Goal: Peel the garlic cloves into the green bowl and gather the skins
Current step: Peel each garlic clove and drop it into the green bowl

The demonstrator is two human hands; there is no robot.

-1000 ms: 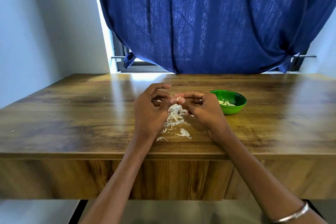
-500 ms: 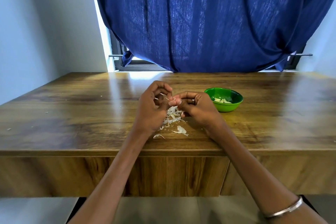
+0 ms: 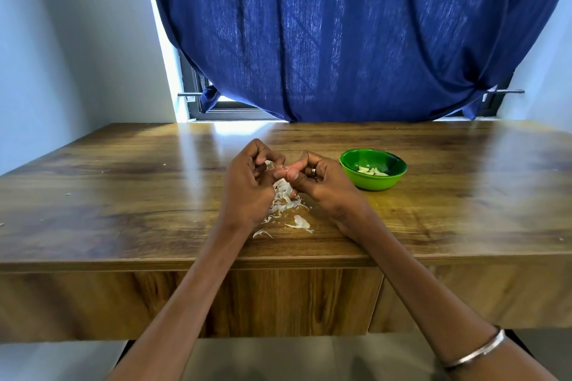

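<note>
Your left hand (image 3: 247, 185) and right hand (image 3: 315, 182) are together, fingers curled around a garlic clove (mostly hidden) over the skins (image 3: 286, 199); green bowl (image 3: 373, 168) sits right on the bench (image 3: 123, 195).

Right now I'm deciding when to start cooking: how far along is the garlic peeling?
Partly done. A few peeled cloves already lie in the green bowl. The left hand and right hand pinch something small between them, likely another clove. The skins lie loose on the table, some strays apart, so gathering remains.
</note>
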